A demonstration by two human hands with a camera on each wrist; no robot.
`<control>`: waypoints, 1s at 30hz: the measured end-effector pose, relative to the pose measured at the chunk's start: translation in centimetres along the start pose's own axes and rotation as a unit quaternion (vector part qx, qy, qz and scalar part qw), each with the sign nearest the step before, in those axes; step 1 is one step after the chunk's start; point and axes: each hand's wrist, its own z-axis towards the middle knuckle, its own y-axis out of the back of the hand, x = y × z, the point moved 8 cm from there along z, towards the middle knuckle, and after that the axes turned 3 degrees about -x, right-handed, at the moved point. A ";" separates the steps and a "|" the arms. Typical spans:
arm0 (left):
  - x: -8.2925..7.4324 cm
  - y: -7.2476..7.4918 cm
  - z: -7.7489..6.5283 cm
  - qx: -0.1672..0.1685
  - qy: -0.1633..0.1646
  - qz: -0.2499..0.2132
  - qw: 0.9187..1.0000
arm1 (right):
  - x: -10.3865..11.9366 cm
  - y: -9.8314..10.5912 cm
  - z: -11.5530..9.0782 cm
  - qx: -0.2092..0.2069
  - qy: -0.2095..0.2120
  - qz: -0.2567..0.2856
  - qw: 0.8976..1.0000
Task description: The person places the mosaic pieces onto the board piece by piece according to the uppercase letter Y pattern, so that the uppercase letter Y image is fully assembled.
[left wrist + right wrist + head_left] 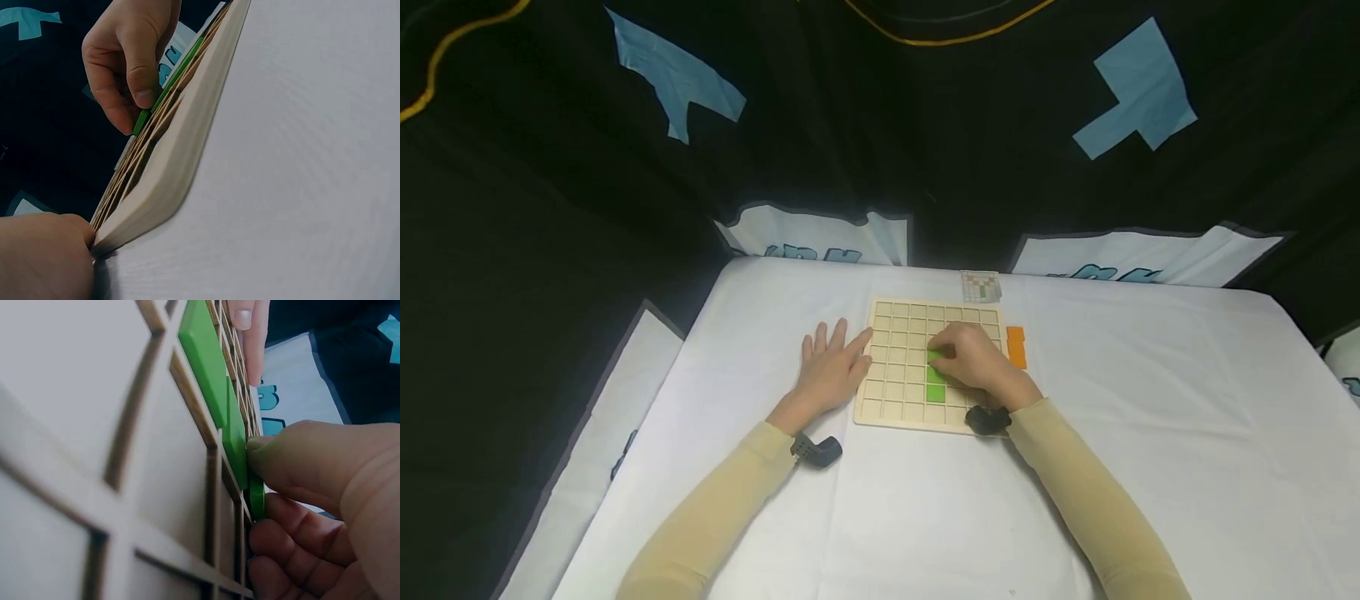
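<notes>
A wooden grid board (880, 423) with rows of square recesses lies on the white table. My right hand (973, 354) is over its middle, pinching a green square tile (257, 497) between thumb and fingers. That tile is tilted at the grid, as the left wrist view shows. Two more green tiles, a nearer one (203, 356) and a farther one (232, 434), sit in recesses in line with it. My left hand (829, 375) lies with spread fingers on the table, its thumb and index finger at the board's left edge.
Orange pieces (1016, 347) lie against the right side of the board. Behind its far edge is a small card (981, 287) printed with a coloured grid. A black curtain (880, 133) with blue tape hangs beyond the white table (1150, 433).
</notes>
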 end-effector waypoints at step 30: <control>-0.2 0.1 -0.1 -0.003 -0.002 -0.003 1.000 | 0.1 -0.1 -0.1 0.013 -0.009 -0.012 1.000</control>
